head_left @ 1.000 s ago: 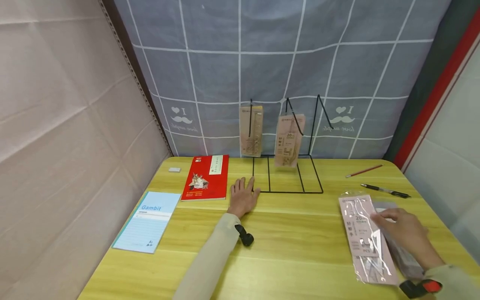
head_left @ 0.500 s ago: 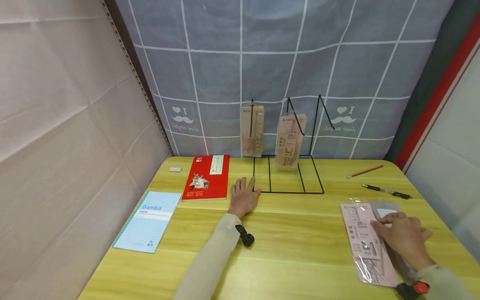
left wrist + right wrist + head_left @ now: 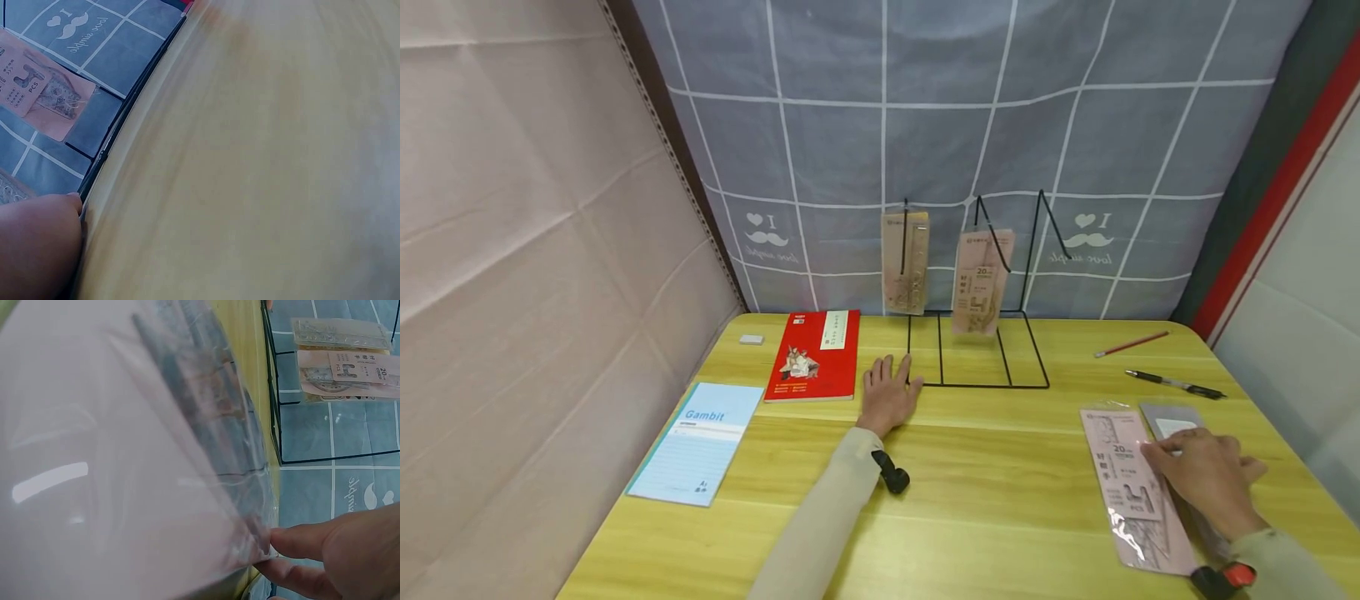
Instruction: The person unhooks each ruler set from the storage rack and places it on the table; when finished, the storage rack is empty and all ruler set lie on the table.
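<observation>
My right hand pinches the side edge of a pink ruler-set packet in a clear sleeve, at the table's right. In the right wrist view, thumb and fingertip meet on the sleeve's edge, and the packet fills the left side. Partly hidden under that hand is a grey packet. My left hand rests with its fingers spread at the front left corner of a black wire rack. From the rack's hooks hang a ruler-set packet and a pink packet.
Left of the rack lie a red booklet, a pale blue notebook and a white eraser. A pencil and a black pen lie at the right. Grey cloth hangs behind the table.
My right hand and the pink packet have shifted slightly, the packet's top edge a little nearer to me. More of the grey packet shows. The left hand stays in place.
</observation>
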Available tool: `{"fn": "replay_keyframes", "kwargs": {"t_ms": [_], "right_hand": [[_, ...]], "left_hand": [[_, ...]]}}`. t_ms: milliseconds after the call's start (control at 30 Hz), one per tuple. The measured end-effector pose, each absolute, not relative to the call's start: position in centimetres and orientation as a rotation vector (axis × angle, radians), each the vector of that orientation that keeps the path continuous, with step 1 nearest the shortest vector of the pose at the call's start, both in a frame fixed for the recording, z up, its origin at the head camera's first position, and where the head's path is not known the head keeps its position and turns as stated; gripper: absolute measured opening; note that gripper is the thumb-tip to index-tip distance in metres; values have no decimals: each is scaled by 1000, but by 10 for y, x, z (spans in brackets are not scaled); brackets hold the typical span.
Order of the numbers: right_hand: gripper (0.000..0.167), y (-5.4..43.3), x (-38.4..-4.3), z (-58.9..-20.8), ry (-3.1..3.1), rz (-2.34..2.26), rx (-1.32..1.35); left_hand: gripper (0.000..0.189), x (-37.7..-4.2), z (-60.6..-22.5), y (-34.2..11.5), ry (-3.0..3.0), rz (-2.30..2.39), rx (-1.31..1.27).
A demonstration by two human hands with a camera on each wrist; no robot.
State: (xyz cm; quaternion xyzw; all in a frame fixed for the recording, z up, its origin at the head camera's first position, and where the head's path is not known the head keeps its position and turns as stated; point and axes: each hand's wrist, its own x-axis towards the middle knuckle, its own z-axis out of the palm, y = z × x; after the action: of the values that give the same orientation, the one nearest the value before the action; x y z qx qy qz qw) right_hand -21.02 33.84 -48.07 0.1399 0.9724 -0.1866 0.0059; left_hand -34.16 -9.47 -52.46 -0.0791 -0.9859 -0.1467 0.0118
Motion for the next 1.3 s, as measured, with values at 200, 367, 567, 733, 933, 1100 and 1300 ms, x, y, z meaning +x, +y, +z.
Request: {"fn": "replay_keyframes", "kwargs": {"t_ms": [200,367,567,733,933,1100,1300], "right_hand": [[51,337,-212,-477,3046,-591,445],[46,337,-213,-467,3166,-603,389],[52,325,-224,-432,3333,-743,206],[64,305,-243,-398,3264,-955,54],[68,277,-277,-370,3182,-1157,-82],[73,255,-315,-357,3121,-1260,-139],[81,229,-350,-350,3080,-1301,-172]], "left_hand": [[63,-347,-529,-97,-3076,-439,-234],[62,-348,-530,-98,-3071,-428,-226],[61,-346,-526,-98,-3074,-441,-218],[63,-345,-527,-98,-3096,-450,-219],[61,-342,-525,-95,-3067,-479,-226],[62,-341,-527,-95,-3075,-462,-213],[62,-344,-533,-95,-3058,-437,-229]]}}
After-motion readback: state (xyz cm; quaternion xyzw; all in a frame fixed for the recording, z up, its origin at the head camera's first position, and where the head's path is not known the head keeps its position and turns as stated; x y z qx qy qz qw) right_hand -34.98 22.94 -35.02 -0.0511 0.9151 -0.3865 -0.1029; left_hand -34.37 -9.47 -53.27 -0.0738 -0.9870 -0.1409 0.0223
